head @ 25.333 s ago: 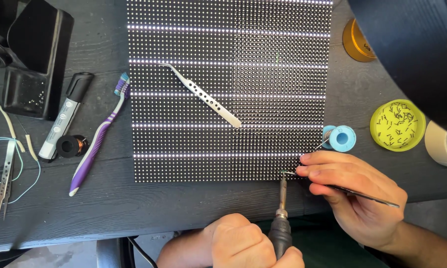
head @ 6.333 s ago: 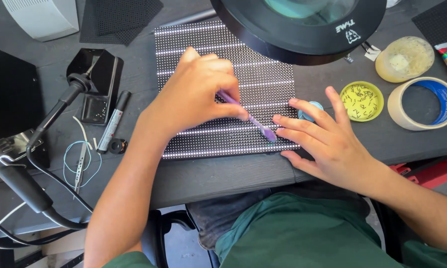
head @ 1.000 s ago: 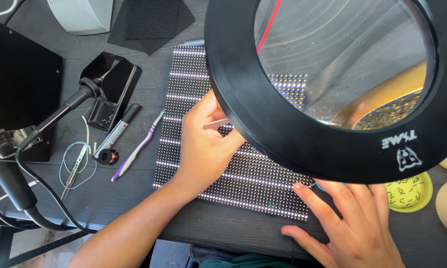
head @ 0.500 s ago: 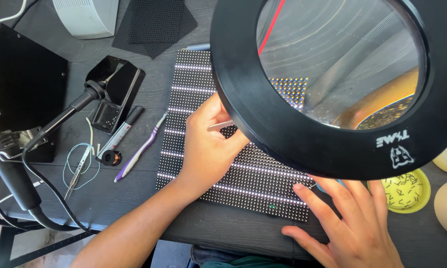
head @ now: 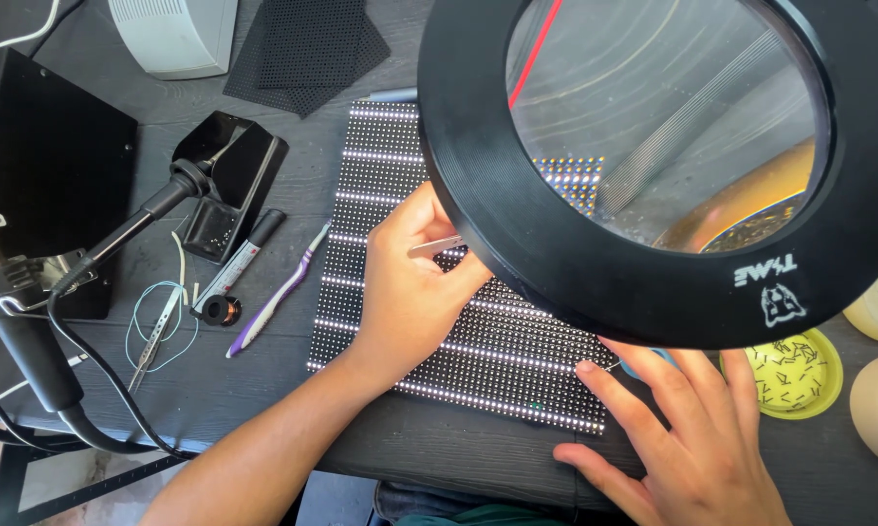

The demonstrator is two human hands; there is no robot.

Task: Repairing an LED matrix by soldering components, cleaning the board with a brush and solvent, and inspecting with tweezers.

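1. Over the last second the magnifier lamp filled slightly more of the head view and the picture shifted a little, but both hands kept their places on the LED panel. The work looked paused in a hold-and-position stage rather than moving on.
2. The left hand still rested on the middle of the LED panel, its fingers closed around metal tweezers whose tip ran under the lamp's black rim and out of sight.
3. The right hand lay flat with fingers spread open, pressing the panel's near right corner close to the desk's front edge and holding nothing.
4. The LED panel sat at the middle of the desk, its far part hidden behind the lens.
5. The purple toothbrush, handled some seconds earlier, now lay just left of the panel beside a marker pen.
6. A yellow dish near the desk's right edge held many short dark pieces, too small to identify. A pale container beyond it was cut off by the frame.
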